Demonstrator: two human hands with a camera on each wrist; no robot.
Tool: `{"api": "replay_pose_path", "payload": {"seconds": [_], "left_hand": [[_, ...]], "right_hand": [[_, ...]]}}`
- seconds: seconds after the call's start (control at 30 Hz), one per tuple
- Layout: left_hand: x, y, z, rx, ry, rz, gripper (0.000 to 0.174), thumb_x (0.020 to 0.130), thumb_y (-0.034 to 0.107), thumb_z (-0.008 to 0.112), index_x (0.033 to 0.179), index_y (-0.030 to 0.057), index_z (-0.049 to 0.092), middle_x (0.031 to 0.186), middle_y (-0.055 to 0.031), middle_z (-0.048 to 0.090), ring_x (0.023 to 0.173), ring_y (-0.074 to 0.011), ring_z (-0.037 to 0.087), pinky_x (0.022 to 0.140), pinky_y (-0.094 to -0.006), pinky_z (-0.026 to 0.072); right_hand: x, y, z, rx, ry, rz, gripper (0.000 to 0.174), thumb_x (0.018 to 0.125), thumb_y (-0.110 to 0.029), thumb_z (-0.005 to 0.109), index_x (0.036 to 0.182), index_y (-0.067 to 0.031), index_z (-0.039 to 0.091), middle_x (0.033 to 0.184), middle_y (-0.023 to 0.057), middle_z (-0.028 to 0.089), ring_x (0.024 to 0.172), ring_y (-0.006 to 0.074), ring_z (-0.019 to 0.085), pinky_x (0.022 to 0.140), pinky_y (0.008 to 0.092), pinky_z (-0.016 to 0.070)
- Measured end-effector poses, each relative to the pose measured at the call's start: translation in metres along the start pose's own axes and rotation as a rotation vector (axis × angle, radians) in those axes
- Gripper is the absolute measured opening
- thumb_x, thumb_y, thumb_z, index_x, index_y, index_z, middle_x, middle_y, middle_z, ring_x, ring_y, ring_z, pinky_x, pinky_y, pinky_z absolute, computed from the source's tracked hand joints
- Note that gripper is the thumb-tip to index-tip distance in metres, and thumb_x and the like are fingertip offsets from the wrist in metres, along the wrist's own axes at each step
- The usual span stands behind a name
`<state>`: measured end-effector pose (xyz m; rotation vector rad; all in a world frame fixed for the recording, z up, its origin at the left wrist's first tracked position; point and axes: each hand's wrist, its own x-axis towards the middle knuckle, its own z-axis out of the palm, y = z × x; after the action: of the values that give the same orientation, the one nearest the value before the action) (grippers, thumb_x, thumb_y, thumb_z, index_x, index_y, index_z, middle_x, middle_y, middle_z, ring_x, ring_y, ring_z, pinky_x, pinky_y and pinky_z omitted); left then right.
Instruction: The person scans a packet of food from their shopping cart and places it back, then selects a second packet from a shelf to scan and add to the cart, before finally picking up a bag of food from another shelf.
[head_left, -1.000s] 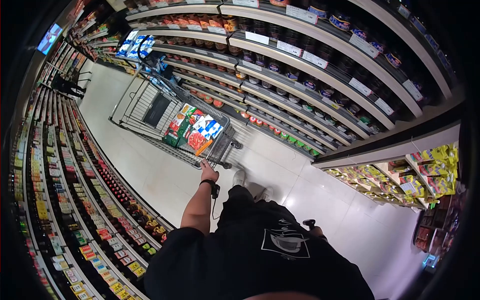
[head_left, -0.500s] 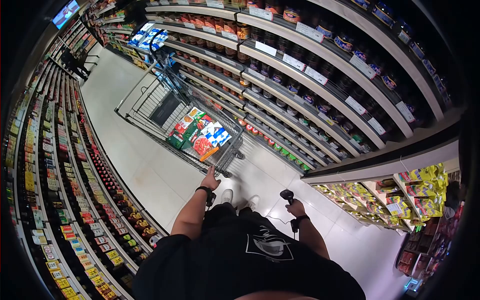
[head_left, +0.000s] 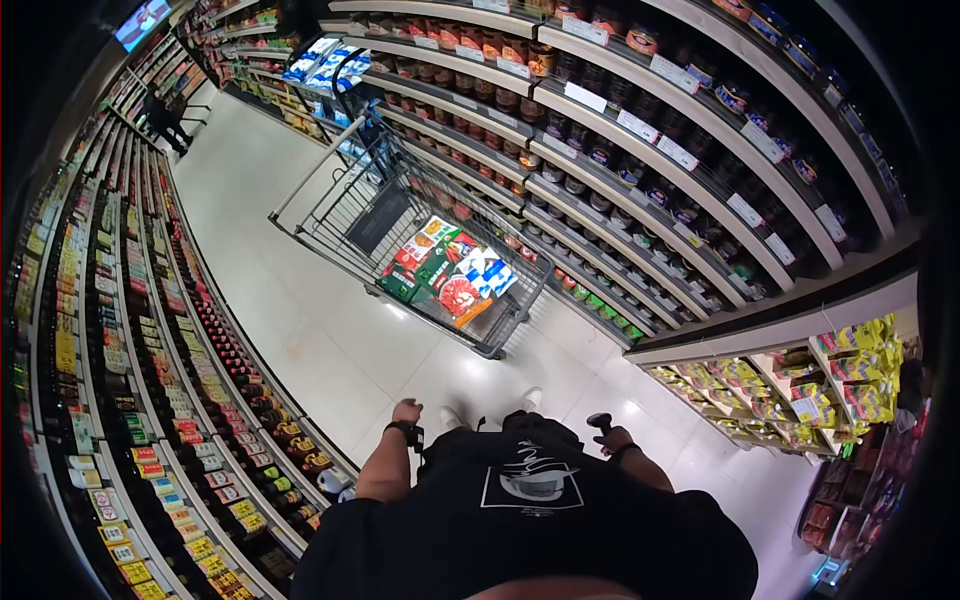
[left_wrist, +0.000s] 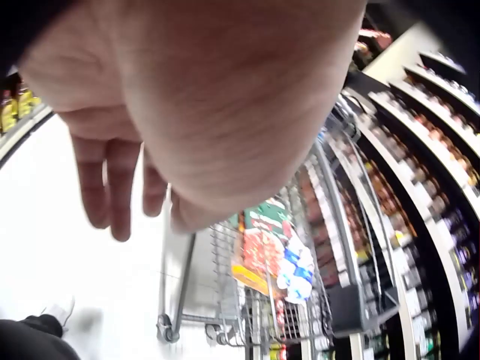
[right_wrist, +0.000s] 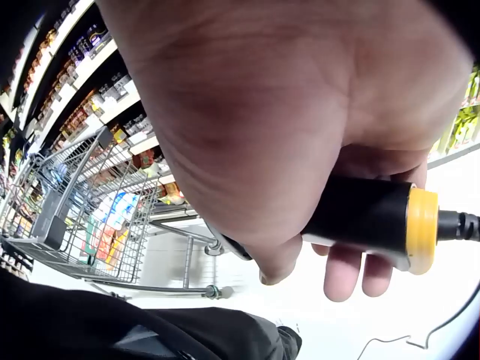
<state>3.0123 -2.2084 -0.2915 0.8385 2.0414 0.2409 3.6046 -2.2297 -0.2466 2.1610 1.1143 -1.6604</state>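
Observation:
My left hand (head_left: 406, 410) hangs in front of my body and holds nothing. Its fingers (left_wrist: 120, 187) dangle loosely in the left wrist view. My right hand (head_left: 618, 440) grips a black handheld scanner (head_left: 600, 422) by its handle. At the handle's end, a yellow ring (right_wrist: 422, 231) and a cable (right_wrist: 461, 225) show in the right wrist view. Ahead of me a wire shopping cart (head_left: 378, 222) stands apart from both hands. In it lie green and red packs (head_left: 436, 268), a pack with a red round picture (head_left: 460, 296) and blue-and-white packs (head_left: 487, 272).
Shelves of jars (head_left: 600, 150) line the right side, close to the cart. Bottles and packets fill the left shelves (head_left: 150, 400). Yellow bags (head_left: 860, 370) hang on an end rack at right. Farther up the aisle, a person in dark clothes (head_left: 165, 120) stands by another cart.
My left hand has come away from the cart's near end and drawn back toward my body. The right hand with the scanner swung forward into view, then back a little. The cart sits farther from me.

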Motion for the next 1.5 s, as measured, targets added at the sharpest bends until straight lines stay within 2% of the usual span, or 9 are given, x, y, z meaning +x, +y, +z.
{"api": "replay_pose_path", "payload": {"seconds": [0.07, 0.4, 0.53, 0.73, 0.97, 1.13, 1.27, 1.4, 1.5], "left_hand": [[-0.038, -0.01, -0.019, -0.072, -0.147, -0.122, 0.051, 0.077, 0.023, 0.06, 0.12, -0.0014, 0.053, 0.097, -0.0178, 0.065, 0.077, -0.0234, 0.065, 0.069, -0.0361, 0.0507], [-0.071, -0.134, -0.058, -0.322, -0.085, -0.219, 0.034, 0.078, 0.015, 0.064, 0.108, 0.0003, 0.059, 0.084, -0.0128, 0.065, 0.062, -0.0195, 0.06, 0.053, -0.0327, 0.0478], [-0.052, -0.172, -0.084, -0.379, -0.051, -0.232, 0.03, 0.079, 0.015, 0.063, 0.106, 0.002, 0.061, 0.083, -0.0112, 0.065, 0.062, -0.0186, 0.063, 0.052, -0.0304, 0.0471], [-0.041, -0.199, -0.14, -0.389, 0.06, -0.158, 0.028, 0.079, 0.016, 0.061, 0.103, 0.0018, 0.06, 0.077, -0.0083, 0.064, 0.062, -0.0174, 0.063, 0.048, -0.0293, 0.046], [-0.032, -0.221, -0.155, -0.428, 0.041, -0.161, 0.026, 0.079, 0.017, 0.063, 0.1, 0.001, 0.06, 0.074, -0.0062, 0.062, 0.061, -0.0169, 0.061, 0.05, -0.0292, 0.0481], [-0.036, -0.191, -0.18, -0.405, -0.083, -0.173, 0.033, 0.08, 0.022, 0.066, 0.104, 0.0006, 0.06, 0.078, -0.0041, 0.061, 0.062, -0.016, 0.06, 0.049, -0.029, 0.0435], [0.006, -0.172, -0.213, -0.172, -0.008, 0.05, 0.042, 0.08, 0.024, 0.065, 0.11, -0.0037, 0.057, 0.095, -0.012, 0.065, 0.083, -0.0206, 0.063, 0.073, -0.0303, 0.0488], [0.0, -0.058, -0.282, 0.092, 0.09, 0.291, 0.044, 0.082, 0.025, 0.061, 0.117, -0.0022, 0.054, 0.113, -0.0211, 0.059, 0.105, -0.0287, 0.057, 0.091, -0.0353, 0.044], [0.001, 0.037, -0.315, 0.204, 0.091, 0.44, 0.042, 0.083, 0.022, 0.059, 0.119, 0.0009, 0.052, 0.114, -0.0191, 0.057, 0.103, -0.0313, 0.057, 0.089, -0.0374, 0.0451]], "right_hand": [[-0.02, -0.021, 0.005, 0.023, 0.007, 0.035, 0.035, 0.075, -0.031, 0.071, 0.071, 0.0016, 0.06, 0.056, 0.0089, 0.061, 0.045, 0.017, 0.06, 0.045, 0.0302, 0.0493], [-0.036, -0.141, 0.074, -0.091, 0.304, -0.085, 0.029, 0.069, -0.028, 0.064, 0.068, 0.0002, 0.063, 0.057, 0.0116, 0.062, 0.054, 0.0227, 0.062, 0.059, 0.0346, 0.0506], [-0.007, -0.164, 0.092, 0.173, 0.482, 0.009, 0.031, 0.067, -0.016, 0.055, 0.088, 0.0048, 0.064, 0.09, 0.0259, 0.063, 0.093, 0.038, 0.06, 0.08, 0.0403, 0.0481], [-0.018, -0.178, 0.106, 0.348, 0.591, 0.156, 0.026, 0.073, -0.013, 0.049, 0.083, 0.0051, 0.064, 0.076, 0.0206, 0.065, 0.076, 0.0323, 0.065, 0.069, 0.0387, 0.0506], [-0.014, -0.162, 0.095, 0.312, 0.476, 0.232, 0.018, 0.076, -0.016, 0.066, 0.08, 0.0007, 0.063, 0.071, 0.0114, 0.064, 0.062, 0.0227, 0.063, 0.056, 0.0359, 0.049], [0.003, -0.165, 0.093, 0.755, 0.506, 0.272, 0.019, 0.078, -0.013, 0.064, 0.089, 0.0005, 0.057, 0.073, 0.0097, 0.059, 0.061, 0.0225, 0.058, 0.055, 0.0372, 0.0464], [0.007, -0.193, 0.099, 0.836, 0.499, 0.266, 0.023, 0.081, -0.019, 0.064, 0.093, -0.0018, 0.054, 0.075, 0.0079, 0.057, 0.062, 0.0197, 0.054, 0.052, 0.0367, 0.0435], [0.03, -0.219, 0.103, 0.979, 0.619, 0.241, 0.029, 0.08, -0.03, 0.067, 0.077, -0.0033, 0.056, 0.06, 0.005, 0.055, 0.049, 0.018, 0.052, 0.047, 0.0337, 0.0407], [0.101, -0.203, 0.105, 0.903, 0.716, 0.297, 0.041, 0.08, -0.035, 0.066, 0.089, 0.0038, 0.059, 0.08, 0.0154, 0.064, 0.073, 0.0285, 0.061, 0.066, 0.0386, 0.0464]]}}
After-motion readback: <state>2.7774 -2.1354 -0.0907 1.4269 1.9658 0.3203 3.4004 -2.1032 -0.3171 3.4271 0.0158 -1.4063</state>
